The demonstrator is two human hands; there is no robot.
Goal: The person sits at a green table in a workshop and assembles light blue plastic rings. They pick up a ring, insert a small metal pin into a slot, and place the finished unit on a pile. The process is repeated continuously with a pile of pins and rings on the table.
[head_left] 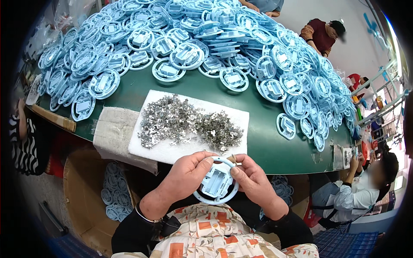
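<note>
At the near edge of the white foam board (238, 117), the left hand (183, 174) and right hand (254, 178) pinch a light-blue wheel-shaped housing (216, 181) between thumbs and fingers. Right of this board, green tabletop (266, 146) gives room. The board carries metal clips (167, 120); behind it, piled blue housings (187, 56) block the way.

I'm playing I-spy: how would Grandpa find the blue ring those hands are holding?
The green table has a white foam slab at its near edge. Just below it is the light-blue ring. Unlike the piled rings, it's held by the left hand and right hand.
</note>
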